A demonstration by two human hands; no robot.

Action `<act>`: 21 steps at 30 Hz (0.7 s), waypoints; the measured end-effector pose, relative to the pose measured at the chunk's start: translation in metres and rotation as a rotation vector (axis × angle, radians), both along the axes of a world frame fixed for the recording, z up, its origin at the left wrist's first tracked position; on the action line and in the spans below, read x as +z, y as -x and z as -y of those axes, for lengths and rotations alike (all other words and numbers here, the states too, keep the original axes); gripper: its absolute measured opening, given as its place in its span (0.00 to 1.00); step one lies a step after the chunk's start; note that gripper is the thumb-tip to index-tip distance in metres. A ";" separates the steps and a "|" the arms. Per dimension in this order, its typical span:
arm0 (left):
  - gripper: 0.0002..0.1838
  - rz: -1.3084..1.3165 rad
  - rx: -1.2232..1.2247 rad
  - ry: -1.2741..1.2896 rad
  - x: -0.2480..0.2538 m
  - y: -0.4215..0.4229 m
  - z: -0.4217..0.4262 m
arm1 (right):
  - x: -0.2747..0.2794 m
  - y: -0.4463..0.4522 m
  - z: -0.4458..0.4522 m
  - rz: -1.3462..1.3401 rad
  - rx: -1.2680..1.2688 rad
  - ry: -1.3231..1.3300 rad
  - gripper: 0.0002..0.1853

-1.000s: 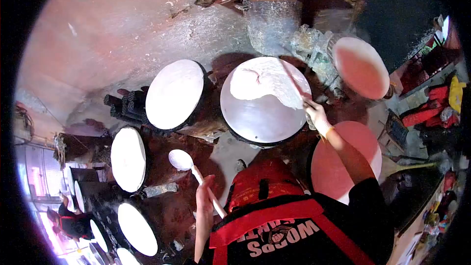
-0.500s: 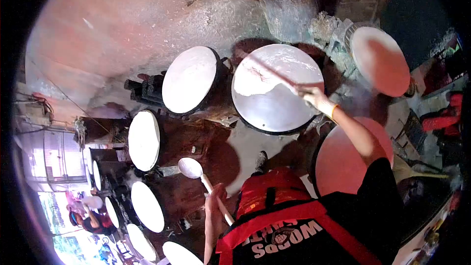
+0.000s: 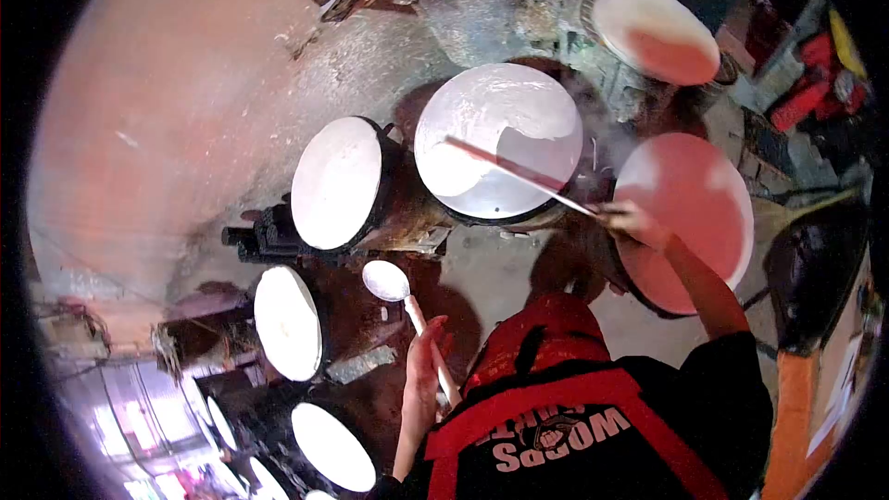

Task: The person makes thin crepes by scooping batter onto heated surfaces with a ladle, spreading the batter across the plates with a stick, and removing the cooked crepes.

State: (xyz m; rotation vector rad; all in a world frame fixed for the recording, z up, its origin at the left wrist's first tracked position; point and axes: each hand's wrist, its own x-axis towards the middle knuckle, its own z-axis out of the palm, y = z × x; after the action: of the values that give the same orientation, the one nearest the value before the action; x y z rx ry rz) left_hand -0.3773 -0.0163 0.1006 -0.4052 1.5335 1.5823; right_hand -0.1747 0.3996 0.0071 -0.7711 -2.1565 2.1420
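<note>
In my right hand [image 3: 637, 224], closed and slightly blurred, is the end of a long flat stick [image 3: 519, 169]. It reaches leftward over a round griddle [image 3: 542, 171], its far end over the pale batter [image 3: 463, 116]. Batter covers the upper and left parts of this griddle; a grey surface shows at the lower right. Lower down, my left hand [image 3: 424, 361] holds a ladle by its pale handle, with the whitish bowl of the ladle [image 3: 385, 281] pointing up and left. The ladle is apart from the griddles.
Other round pale griddles stand around: one at left [image 3: 336, 183], one farther down [image 3: 288, 322], one at upper right [image 3: 648, 23], and one beneath my right arm [image 3: 690, 176]. Steam drifts near the right side. Dark logs [image 3: 264, 233] lie by the left griddle.
My right hand has drawn back down and right, away from the griddle's edge, pulling the stick along. My left hand still holds the ladle. The whole view has shifted.
</note>
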 end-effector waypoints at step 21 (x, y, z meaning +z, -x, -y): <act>0.13 0.135 0.292 0.014 -0.043 0.020 0.247 | -0.059 0.414 0.278 -0.182 -1.003 -0.216 0.20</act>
State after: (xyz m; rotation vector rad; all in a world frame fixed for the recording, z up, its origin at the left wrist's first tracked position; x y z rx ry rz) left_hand -0.3971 -0.2636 0.0577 -0.7564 1.4313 1.7270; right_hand -0.5883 0.1219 -0.0522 -1.2134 -1.3790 1.3610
